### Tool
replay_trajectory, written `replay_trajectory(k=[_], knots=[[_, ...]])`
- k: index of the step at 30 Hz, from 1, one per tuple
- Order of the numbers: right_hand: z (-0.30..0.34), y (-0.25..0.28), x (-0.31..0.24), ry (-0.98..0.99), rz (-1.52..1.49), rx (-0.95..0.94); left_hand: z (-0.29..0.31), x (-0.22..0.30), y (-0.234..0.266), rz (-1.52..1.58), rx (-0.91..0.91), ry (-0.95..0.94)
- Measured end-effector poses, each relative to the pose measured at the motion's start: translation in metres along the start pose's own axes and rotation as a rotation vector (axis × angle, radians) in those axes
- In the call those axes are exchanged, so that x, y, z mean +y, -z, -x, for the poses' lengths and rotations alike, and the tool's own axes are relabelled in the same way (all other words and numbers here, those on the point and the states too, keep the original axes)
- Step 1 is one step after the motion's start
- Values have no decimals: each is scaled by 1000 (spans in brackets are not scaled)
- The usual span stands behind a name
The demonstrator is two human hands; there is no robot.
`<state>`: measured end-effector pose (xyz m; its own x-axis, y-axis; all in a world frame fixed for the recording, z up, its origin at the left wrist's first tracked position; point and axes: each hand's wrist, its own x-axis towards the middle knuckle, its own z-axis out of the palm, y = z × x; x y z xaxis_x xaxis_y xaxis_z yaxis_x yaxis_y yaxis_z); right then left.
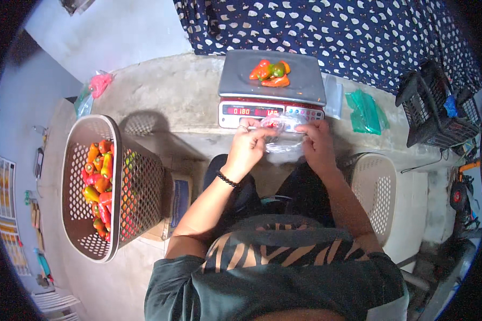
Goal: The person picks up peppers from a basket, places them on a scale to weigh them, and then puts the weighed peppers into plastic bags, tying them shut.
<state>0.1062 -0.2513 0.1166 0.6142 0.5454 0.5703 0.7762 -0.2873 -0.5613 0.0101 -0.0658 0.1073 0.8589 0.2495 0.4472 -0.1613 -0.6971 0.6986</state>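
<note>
A clear plastic bag (285,145) hangs between my two hands, just in front of the scale. My left hand (248,145) pinches one side of its upper edge. The other side is pinched by my right hand (317,144). Glare and wrinkles blur the bag, so I cannot make out whether anything lies inside. Beyond it stands a digital scale (232,85) with a dark flat plate and a lit red display. Several peppers (275,81), orange, red and green, rest together on that plate.
At my left, a tall beige perforated basket (143,184) holds many red, orange and yellow peppers (103,182). Another beige basket (377,187) stands at my right. Green plastic bags (365,112) lie on the concrete counter (160,91), near a black crate (439,109). A patterned curtain (326,27) hangs behind.
</note>
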Motion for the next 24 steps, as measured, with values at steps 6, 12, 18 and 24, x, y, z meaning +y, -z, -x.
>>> replay_trajectory(k=[6,12,18,24], knots=[[-35,14,-15,69,-80,-462,-15,3,9,-440,-35,165],[-150,-24,35,46,289,-418,-29,-7,23,-303,8,117],[-200,-77,42,-91,788,-792,-34,-15,33,-234,8,94],[-226,-76,38,-61,753,-1033,-30,-30,42,-237,-47,138]])
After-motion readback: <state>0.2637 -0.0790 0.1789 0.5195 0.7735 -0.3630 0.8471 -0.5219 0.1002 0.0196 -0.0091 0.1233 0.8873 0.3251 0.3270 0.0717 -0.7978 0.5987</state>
